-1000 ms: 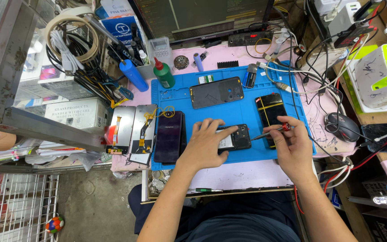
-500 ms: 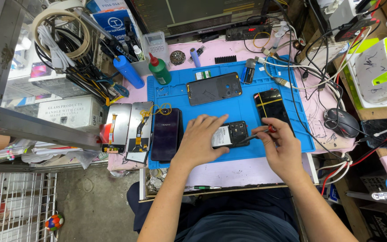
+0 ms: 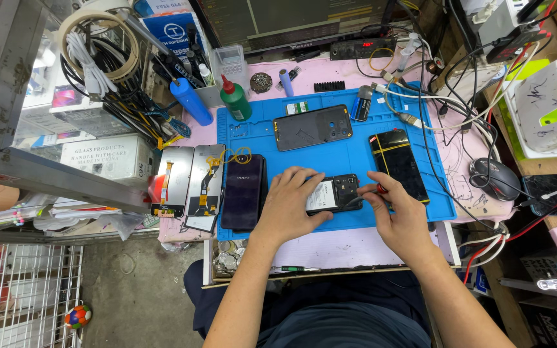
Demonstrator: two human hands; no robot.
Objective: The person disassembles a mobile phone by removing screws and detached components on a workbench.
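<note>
My left hand (image 3: 293, 205) lies flat on an opened phone (image 3: 334, 193) on the blue work mat (image 3: 330, 158), pinning its left half. My right hand (image 3: 400, 211) pinches a small red-handled screwdriver (image 3: 380, 189) whose tip sits at the phone's right edge. A dark phone back cover (image 3: 312, 127) lies farther back on the mat. Just right of my right hand lies a black phone with a yellow stripe (image 3: 398, 164), and a dark phone screen (image 3: 244, 192) lies left of my left hand.
Two display panels with flex cables (image 3: 189, 185) lie off the mat's left edge. A green bottle (image 3: 234, 100) and a blue bottle (image 3: 192, 102) stand at the back left. Tangled cables and a mouse (image 3: 491, 177) crowd the right. A wire rack (image 3: 27, 293) stands lower left.
My left hand slid further over the opened phone. My right hand with the screwdriver moved left, closer to the phone's right edge. The camera view shifted slightly.
</note>
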